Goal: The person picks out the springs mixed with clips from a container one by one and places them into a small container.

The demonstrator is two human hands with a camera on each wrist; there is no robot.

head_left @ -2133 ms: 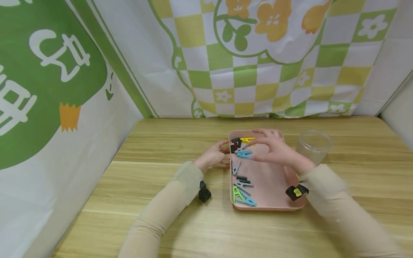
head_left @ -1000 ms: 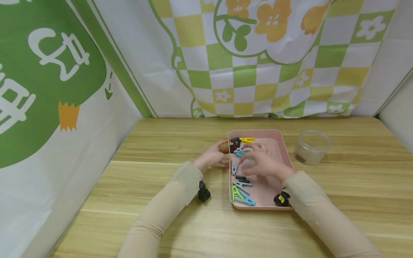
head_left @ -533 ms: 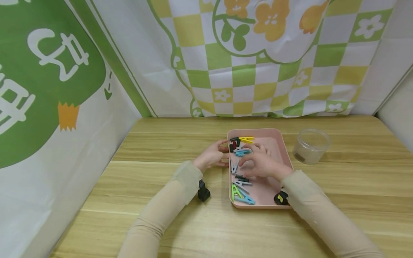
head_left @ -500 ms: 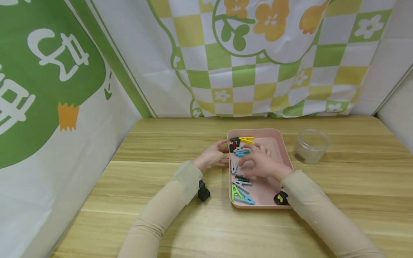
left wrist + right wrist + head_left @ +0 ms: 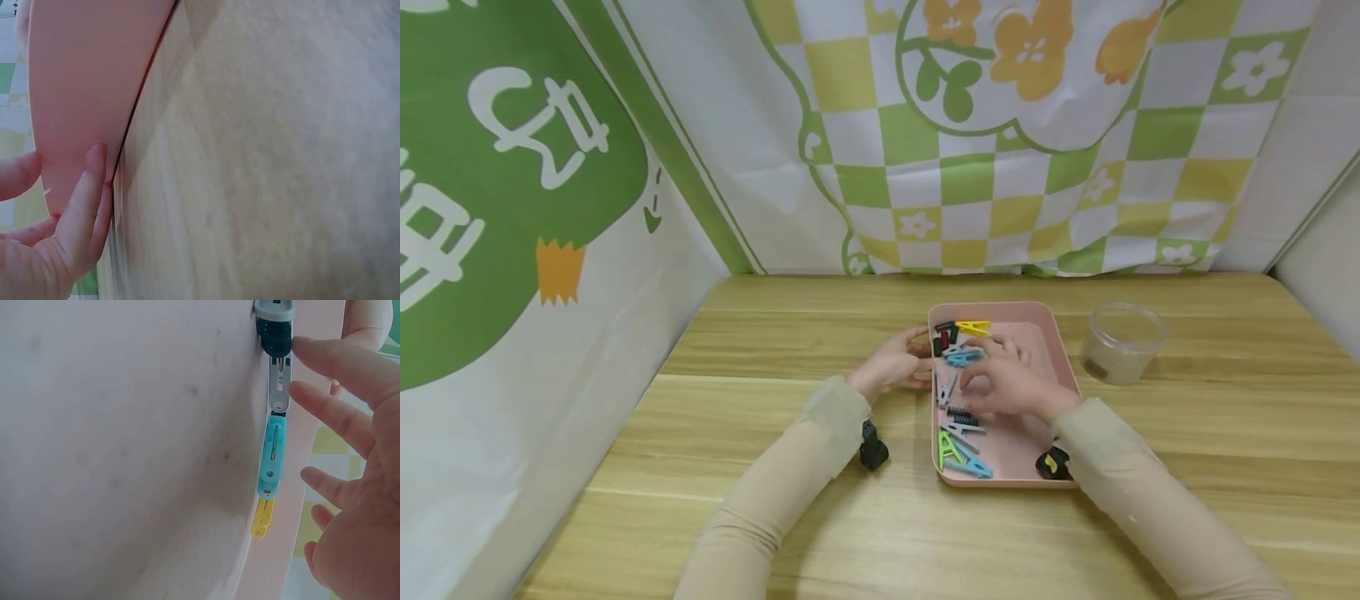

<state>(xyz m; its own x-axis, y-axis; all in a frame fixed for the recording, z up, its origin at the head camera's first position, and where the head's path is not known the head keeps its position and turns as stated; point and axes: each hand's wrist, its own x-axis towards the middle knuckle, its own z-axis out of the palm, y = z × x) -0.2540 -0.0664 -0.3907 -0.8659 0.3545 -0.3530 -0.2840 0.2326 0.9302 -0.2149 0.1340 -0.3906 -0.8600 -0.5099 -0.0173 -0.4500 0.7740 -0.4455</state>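
A pink tray (image 5: 1011,458) holds a line of clothespins along its left wall. From the back come a yellow clothespin (image 5: 973,324), light blue ones (image 5: 961,358), a grey one (image 5: 943,392), another grey one (image 5: 964,432), a green one (image 5: 947,450) and a blue one (image 5: 973,466). Two dark ribbed pieces (image 5: 962,415) lie among them. My left hand (image 5: 891,364) rests its extended fingers against the tray's outer left wall. Over the row, inside the tray, my right hand (image 5: 1011,385) has its fingers spread; fingertips (image 5: 303,350) are beside a dark piece and grey clothespin, and nothing is visibly held.
A clear round jar (image 5: 1123,343) stands right of the tray, with something dark near its bottom. Small black and red pieces (image 5: 945,339) lie in the tray's back left corner. The wooden table (image 5: 760,417) meets a patterned cloth (image 5: 970,183) at the back.
My right hand has come down and leftward into the tray from above its right side, then stayed almost still for the last second. My left hand keeps its place at the tray wall.
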